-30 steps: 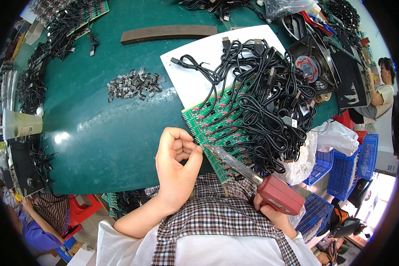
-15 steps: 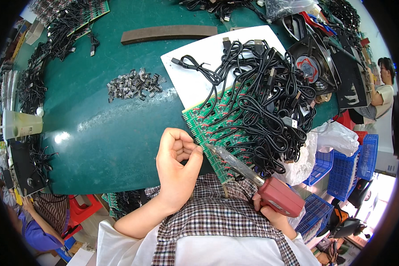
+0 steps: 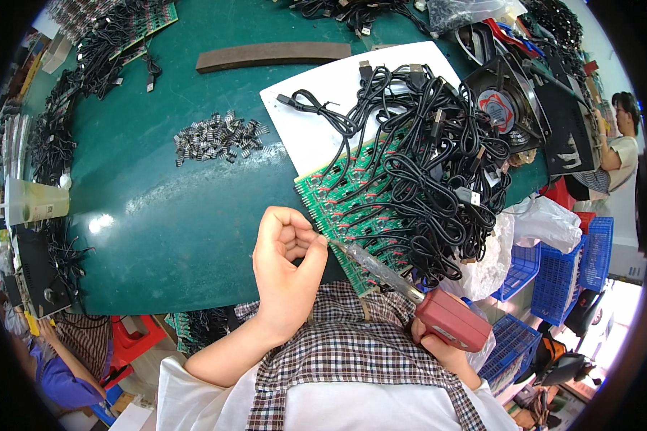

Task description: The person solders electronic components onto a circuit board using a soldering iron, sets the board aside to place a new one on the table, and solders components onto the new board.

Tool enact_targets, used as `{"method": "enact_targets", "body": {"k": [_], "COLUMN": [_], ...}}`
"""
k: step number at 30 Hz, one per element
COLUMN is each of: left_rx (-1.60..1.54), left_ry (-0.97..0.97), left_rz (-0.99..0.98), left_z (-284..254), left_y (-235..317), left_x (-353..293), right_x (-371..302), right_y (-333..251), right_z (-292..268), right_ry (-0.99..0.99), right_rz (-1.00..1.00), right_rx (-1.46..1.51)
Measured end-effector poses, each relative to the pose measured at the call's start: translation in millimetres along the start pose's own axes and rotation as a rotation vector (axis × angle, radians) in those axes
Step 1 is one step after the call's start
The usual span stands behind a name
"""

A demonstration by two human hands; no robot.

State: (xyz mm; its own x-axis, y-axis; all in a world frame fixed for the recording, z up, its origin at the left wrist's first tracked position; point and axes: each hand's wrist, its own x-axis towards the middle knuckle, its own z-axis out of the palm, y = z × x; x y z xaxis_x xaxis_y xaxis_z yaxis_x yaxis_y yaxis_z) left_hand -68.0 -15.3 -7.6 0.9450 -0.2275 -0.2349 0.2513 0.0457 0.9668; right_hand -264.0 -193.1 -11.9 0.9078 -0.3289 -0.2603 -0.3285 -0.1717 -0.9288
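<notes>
My right hand (image 3: 444,350) grips a red-handled soldering gun (image 3: 453,320). Its long barrel points up and left, and the tip is at the board's near-left edge, close beside my left fingertips. My left hand (image 3: 284,269) is closed in a pinch at that same edge; anything between finger and thumb is too small to make out. The green circuit board panel (image 3: 331,204) has red and black wires attached along its rows. Bundled black USB cables (image 3: 428,176) spread from it to the right, hiding much of the panel.
A white sheet (image 3: 284,126) lies under the panel. Small metal connectors (image 3: 219,138) are heaped to the left, below a dark bar (image 3: 273,54). A fan (image 3: 497,111) stands at right. Blue crates (image 3: 557,284) sit beyond the table's right side. Other people (image 3: 622,147) work at both sides.
The soldering gun has shifted slightly left, its tip nearer my left fingertips. The panel and cables have moved a tiny bit left. My left hand is nearly still.
</notes>
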Motion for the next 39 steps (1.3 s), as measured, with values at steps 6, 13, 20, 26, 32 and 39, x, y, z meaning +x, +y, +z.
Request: {"method": "enact_targets", "body": {"k": [6, 13, 20, 26, 32, 39], "left_rx": [0.014, 0.037, 0.060, 0.053, 0.060, 0.054], "left_ry": [-0.016, -0.090, -0.080, -0.074, -0.075, -0.066], "left_rz": [-0.005, -0.009, 0.010, 0.020, 0.023, 0.041], "left_z": [-4, -7, -6, -5, -5, -6], "left_y": [2, 5, 1, 1, 1, -2], "left_x": [-2, -1, 0, 0, -1, -1], "right_x": [6, 3, 4, 8, 3, 9], "right_y": [-18, 4, 4, -6, -4, -5], "right_z": [4, 3, 3, 3, 1, 2], "right_ry": [0.002, 0.003, -0.027, -0.069, -0.001, -0.053], "right_rz": [0.066, 0.017, 0.086, 0.059, 0.027, -0.046], "right_rx": [0.036, 0.000, 0.258, 0.269, -0.182, 0.049]}}
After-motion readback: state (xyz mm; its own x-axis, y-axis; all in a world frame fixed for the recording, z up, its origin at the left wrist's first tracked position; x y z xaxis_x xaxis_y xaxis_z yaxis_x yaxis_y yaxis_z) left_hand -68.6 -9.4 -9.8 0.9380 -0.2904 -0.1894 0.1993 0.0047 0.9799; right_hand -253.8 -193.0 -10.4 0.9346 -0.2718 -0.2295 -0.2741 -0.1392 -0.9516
